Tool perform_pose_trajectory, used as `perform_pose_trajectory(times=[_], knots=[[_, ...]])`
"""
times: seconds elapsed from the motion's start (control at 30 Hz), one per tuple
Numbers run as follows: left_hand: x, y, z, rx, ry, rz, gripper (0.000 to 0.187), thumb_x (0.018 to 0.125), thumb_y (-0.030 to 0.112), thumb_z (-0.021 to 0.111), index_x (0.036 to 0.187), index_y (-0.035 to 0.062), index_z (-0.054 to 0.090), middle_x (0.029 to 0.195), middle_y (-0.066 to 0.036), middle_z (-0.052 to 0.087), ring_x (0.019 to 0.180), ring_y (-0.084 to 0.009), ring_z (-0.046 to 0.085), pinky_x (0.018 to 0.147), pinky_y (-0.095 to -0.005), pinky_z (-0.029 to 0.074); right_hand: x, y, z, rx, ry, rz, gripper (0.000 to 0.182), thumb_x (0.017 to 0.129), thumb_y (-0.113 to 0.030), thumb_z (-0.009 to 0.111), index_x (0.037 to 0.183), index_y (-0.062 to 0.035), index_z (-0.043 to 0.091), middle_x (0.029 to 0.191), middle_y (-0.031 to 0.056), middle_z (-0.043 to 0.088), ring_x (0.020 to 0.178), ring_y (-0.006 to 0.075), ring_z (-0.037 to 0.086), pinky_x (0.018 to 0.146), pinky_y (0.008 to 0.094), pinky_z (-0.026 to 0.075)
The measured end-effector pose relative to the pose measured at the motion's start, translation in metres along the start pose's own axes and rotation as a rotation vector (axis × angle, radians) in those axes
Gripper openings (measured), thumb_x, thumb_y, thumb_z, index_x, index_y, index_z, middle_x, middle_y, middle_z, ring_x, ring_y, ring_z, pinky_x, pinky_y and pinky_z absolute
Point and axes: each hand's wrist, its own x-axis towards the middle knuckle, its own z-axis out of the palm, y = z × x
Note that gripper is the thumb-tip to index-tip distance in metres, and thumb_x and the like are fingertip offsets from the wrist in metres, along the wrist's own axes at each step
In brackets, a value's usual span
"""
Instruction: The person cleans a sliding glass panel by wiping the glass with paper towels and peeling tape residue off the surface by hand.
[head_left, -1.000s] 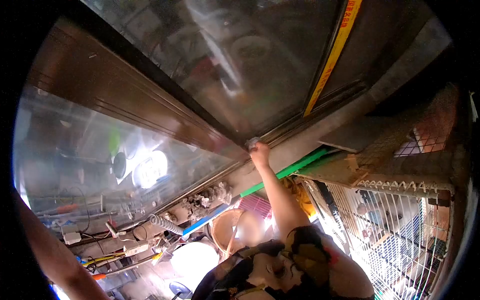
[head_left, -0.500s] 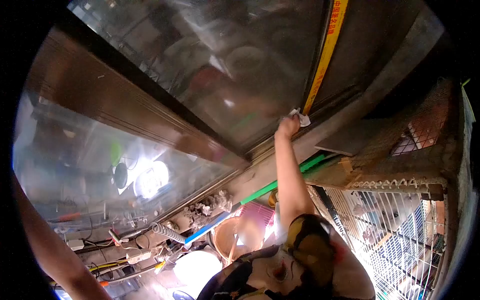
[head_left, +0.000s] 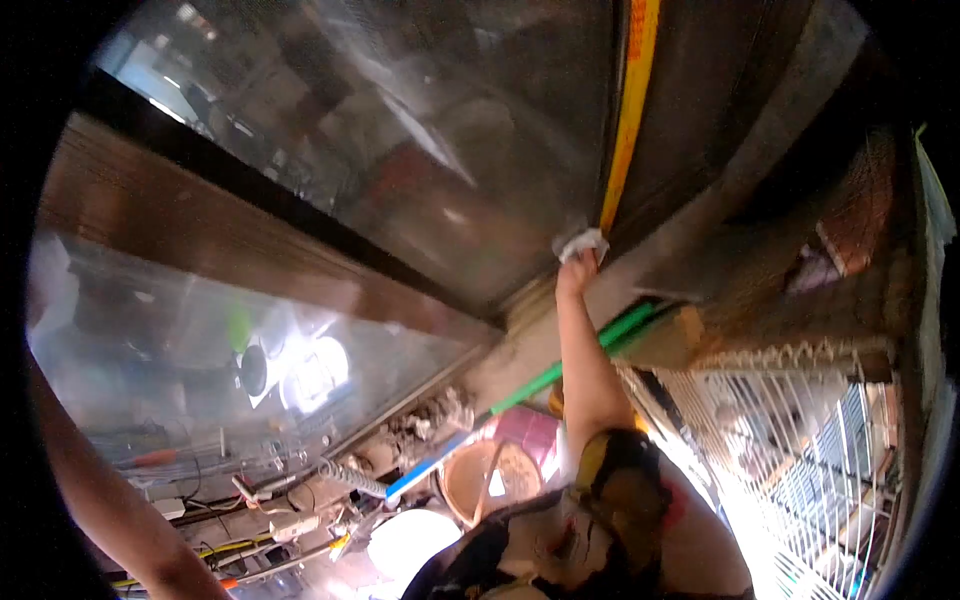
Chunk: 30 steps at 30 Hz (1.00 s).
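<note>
Glass spans the background; your right fingers grip a white wad beside the yellow strip, probably bunched to fit the corner. Your left hand is out of view.

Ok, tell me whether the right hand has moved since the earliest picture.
Yes: the right hand, a white wad in its grip, has gone from the brown frame bar's foot to the yellow strip's lower end.

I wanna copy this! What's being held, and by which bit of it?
The right hand holds a crumpled, whitish cloth or tissue by the side nearest the wrist. The left hand is out of view, so I can't tell there.
</note>
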Motion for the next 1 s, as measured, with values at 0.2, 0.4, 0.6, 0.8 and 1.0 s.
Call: perform_pose_trajectory(times=[0.2,0.4,0.6,0.8,1.0], knots=[[0.007,0.030,-0.031,-0.051,-0.189,-0.186,0.055,0.092,0.053,0.046,0.092,0.0015,0.065,0.087,-0.014,0.060,0.095,-0.0337,0.058,0.072,-0.0571,0.051,-0.118,-0.168,0.123,-0.626,-0.054,-0.509,0.047,0.090,0.003,0.042,0.137,0.0092,0.041,0.143,0.0235,0.041,0.134,0.0357,0.038,0.110,0.0383,0.030],[0.006,0.012,0.002,-0.055,-0.016,-0.097,0.059,0.093,0.059,0.039,0.093,0.0053,0.065,0.086,-0.014,0.062,0.099,-0.0341,0.057,0.086,-0.0568,0.047,-0.193,-0.278,0.226,-0.304,-0.475,-1.230,0.038,0.082,0.015,0.043,0.114,0.0063,0.061,0.113,0.0177,0.060,0.108,0.0300,0.058,0.091,0.0329,0.046],[-0.046,0.030,-0.012,-0.085,-0.429,-0.600,0.041,0.091,0.030,0.046,0.130,0.0175,0.047,0.125,-0.015,0.054,0.120,-0.0320,0.053,0.101,-0.0457,0.042,-0.150,-0.233,0.191,-0.291,-0.132,-1.076,0.025,0.087,0.010,0.053,0.107,-0.0012,0.065,0.109,0.0112,0.055,0.109,0.0257,0.055,0.093,0.0323,0.046],[-0.028,0.040,-0.026,-0.010,-0.277,-0.406,0.057,0.082,0.009,0.059,0.137,0.0135,0.049,0.140,-0.013,0.050,0.127,-0.0317,0.050,0.105,-0.0379,0.041,-0.050,-0.100,0.083,-0.042,-0.082,-0.488,0.018,0.089,0.000,0.057,0.106,-0.0032,0.059,0.101,0.0048,0.059,0.094,0.0192,0.058,0.084,0.0314,0.048],[-0.001,0.037,-0.034,0.023,-0.327,-0.278,0.042,0.073,0.013,0.063,0.114,0.0026,0.060,0.132,-0.012,0.055,0.127,-0.0333,0.047,0.106,-0.0412,0.037,-0.117,-0.254,0.203,-0.026,-0.239,-0.881,0.018,0.087,-0.006,0.062,0.104,-0.0027,0.059,0.102,0.0056,0.061,0.093,0.0165,0.058,0.084,0.0301,0.047]])
